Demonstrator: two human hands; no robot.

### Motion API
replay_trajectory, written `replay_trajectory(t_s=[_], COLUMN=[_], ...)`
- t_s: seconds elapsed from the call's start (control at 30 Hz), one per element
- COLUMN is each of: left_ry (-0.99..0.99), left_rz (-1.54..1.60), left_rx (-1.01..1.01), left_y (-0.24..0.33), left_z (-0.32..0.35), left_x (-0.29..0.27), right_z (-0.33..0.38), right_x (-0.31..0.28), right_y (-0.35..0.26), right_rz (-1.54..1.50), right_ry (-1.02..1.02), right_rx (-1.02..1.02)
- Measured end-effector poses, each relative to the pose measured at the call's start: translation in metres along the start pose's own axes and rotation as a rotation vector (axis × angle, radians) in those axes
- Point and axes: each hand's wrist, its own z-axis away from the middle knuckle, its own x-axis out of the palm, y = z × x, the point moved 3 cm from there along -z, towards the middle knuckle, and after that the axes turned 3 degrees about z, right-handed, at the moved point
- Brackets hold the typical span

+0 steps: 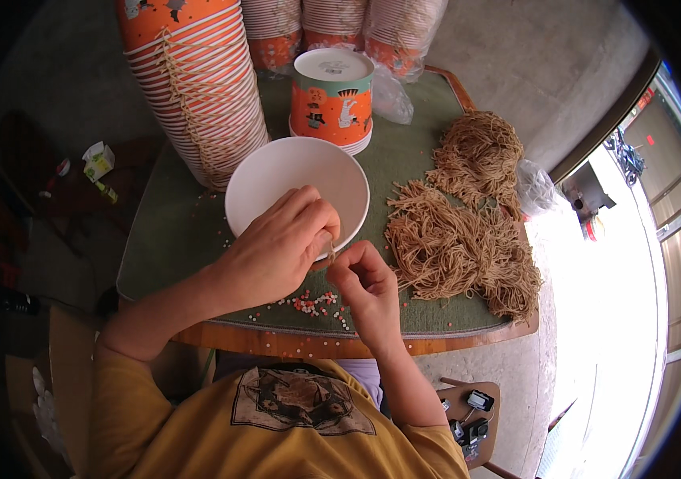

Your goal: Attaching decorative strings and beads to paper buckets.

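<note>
A white-lined paper bucket (256,172) rests in front of me, its round mouth facing up toward me. Over its near rim reaches my left hand (284,239), thumb and fingertips pinched together at the edge. A short bit of tan string (331,251) shows between the two hands, right at the rim. My right hand (368,283) pinches thumb and forefinger together just outside the rim, on the string's lower end. The fingers hide how the string runs through the bucket's edge. Small orange and white paper dots (316,306) lie scattered below the hands.
A tall leaning stack of orange patterned buckets (197,88) with string loops stands at the left. Behind the bucket, an upside-down bucket (331,104) sits near bagged stacks (404,32). Bundles of tan string (460,247) cover the right side of the green-topped table (173,239).
</note>
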Motion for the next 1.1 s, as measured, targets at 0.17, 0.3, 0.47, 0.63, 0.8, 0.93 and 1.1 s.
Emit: replay_trajectory(t_s=[0.17, 0.3, 0.47, 0.63, 0.8, 0.93, 1.1], left_ry=[0.028, 0.058, 0.103, 0.362, 0.363, 0.256, 0.142], left_rz=[-0.032, -0.093, -0.263, -0.265, -0.010, 0.415, 0.968], left_rx=[0.015, 0.012, 0.115, 0.258, -0.049, -0.441, -0.691], left_y=[0.000, 0.000, 0.003, 0.011, 0.022, 0.007, -0.001], left_z=[0.002, 0.003, 0.003, 0.031, 0.081, 0.079, 0.071], left_x=[-0.001, 0.000, 0.000, -0.003, 0.009, 0.025, 0.034], right_z=[0.002, 0.001, 0.005, 0.021, 0.042, 0.049, 0.050], right_x=[0.007, 0.009, 0.015, 0.028, 0.029, 0.033, 0.041], right_y=[0.004, 0.009, 0.016, 0.011, 0.019, 0.023, 0.025], right_rz=[-0.029, -0.060, -0.165, -0.116, 0.201, 0.329, 0.479], right_ry=[-0.064, -0.086, -0.126, 0.067, -0.085, -0.113, -0.064], right_rx=[0.010, -0.011, 0.064, 0.107, 0.014, -0.017, -0.146])
